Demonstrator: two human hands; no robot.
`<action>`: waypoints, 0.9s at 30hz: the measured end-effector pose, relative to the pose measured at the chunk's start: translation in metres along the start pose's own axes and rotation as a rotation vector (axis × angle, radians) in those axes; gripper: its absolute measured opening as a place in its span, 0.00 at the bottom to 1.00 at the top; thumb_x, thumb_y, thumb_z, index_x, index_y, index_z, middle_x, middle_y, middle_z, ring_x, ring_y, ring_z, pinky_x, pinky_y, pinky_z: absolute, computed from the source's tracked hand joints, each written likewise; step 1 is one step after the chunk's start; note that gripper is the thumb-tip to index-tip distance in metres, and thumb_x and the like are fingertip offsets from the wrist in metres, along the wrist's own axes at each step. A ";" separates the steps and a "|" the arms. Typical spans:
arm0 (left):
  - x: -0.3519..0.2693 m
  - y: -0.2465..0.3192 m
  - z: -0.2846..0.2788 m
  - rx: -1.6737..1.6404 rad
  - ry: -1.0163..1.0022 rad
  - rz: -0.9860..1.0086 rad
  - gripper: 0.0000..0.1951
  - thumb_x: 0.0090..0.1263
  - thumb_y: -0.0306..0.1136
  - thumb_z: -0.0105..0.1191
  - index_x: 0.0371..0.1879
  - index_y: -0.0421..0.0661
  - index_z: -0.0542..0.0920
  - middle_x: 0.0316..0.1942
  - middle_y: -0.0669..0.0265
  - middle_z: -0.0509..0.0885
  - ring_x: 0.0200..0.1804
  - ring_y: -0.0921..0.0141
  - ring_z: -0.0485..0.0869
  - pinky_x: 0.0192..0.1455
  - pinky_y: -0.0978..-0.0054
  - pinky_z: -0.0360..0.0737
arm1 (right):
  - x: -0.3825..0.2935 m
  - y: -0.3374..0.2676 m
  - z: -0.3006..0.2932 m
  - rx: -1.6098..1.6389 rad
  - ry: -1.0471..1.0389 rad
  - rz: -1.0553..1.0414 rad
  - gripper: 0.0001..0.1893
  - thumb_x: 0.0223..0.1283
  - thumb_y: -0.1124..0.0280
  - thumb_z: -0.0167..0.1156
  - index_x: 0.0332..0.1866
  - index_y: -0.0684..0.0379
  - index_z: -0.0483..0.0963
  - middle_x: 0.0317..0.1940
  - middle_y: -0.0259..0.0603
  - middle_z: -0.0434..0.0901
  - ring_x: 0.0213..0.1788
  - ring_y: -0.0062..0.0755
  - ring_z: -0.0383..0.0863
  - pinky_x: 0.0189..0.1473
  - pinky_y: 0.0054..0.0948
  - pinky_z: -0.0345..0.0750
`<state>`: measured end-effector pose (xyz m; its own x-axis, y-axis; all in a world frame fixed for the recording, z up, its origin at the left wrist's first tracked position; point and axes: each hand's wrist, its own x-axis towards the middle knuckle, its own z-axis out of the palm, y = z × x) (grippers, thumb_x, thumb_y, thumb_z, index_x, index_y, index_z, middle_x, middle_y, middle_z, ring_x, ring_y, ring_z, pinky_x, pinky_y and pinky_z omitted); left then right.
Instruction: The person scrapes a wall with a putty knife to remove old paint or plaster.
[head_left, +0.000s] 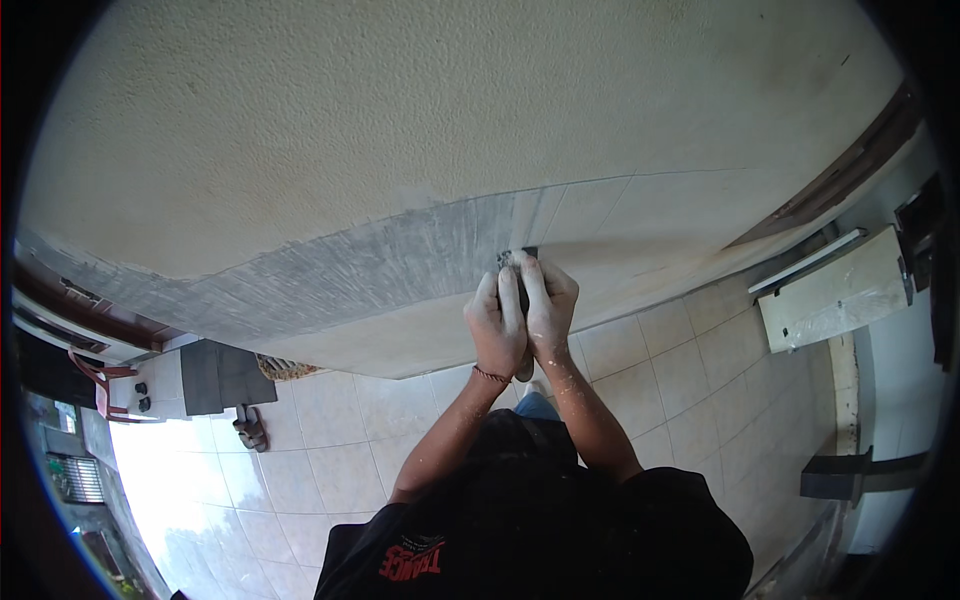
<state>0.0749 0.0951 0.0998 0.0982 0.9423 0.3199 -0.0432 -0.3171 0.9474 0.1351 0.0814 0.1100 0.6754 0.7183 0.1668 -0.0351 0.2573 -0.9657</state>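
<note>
Dust whitens both of my hands, which are side by side against the textured wall (337, 150). My left hand (499, 315) and my right hand (551, 300) grip one dark hand scraper (530, 253) between them; its edge shows just above the fingertips, against the wall. What the fingers cover of the tool is hidden. A grey scraped band (375, 259) with many streaks runs along the wall to the left of my hands. Paler wall with thin scored lines lies to their right.
Beige floor tiles (337, 472) lie below the wall. A pair of sandals (250, 428), a dark mat (225, 379) and a reddish chair (101, 386) are at the left. On the right, a pale panel (832, 292) with plastic wrap and a dark bench-like piece (836, 476) stand.
</note>
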 end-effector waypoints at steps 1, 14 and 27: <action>-0.004 -0.001 -0.002 0.005 0.003 -0.007 0.16 0.77 0.33 0.45 0.25 0.36 0.68 0.17 0.64 0.68 0.26 0.79 0.62 0.25 0.73 0.64 | -0.003 0.002 -0.002 -0.001 -0.003 0.009 0.15 0.70 0.70 0.53 0.25 0.64 0.73 0.22 0.25 0.72 0.27 0.13 0.66 0.29 0.20 0.66; -0.007 -0.013 -0.002 0.053 0.004 -0.028 0.15 0.76 0.32 0.46 0.27 0.35 0.71 0.17 0.63 0.68 0.27 0.80 0.64 0.26 0.75 0.66 | -0.002 0.033 -0.012 -0.070 -0.033 -0.085 0.15 0.69 0.68 0.54 0.28 0.66 0.76 0.20 0.25 0.72 0.26 0.12 0.65 0.27 0.21 0.65; 0.011 0.028 -0.002 -0.046 -0.012 -0.037 0.16 0.76 0.34 0.47 0.26 0.35 0.72 0.17 0.65 0.69 0.27 0.81 0.64 0.26 0.75 0.66 | 0.002 -0.014 0.001 0.023 0.011 -0.012 0.17 0.70 0.69 0.54 0.23 0.63 0.72 0.19 0.24 0.70 0.25 0.11 0.63 0.25 0.20 0.62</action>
<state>0.0730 0.0968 0.1298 0.1122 0.9520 0.2846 -0.0847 -0.2762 0.9574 0.1361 0.0802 0.1245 0.6839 0.7080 0.1763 -0.0433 0.2807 -0.9588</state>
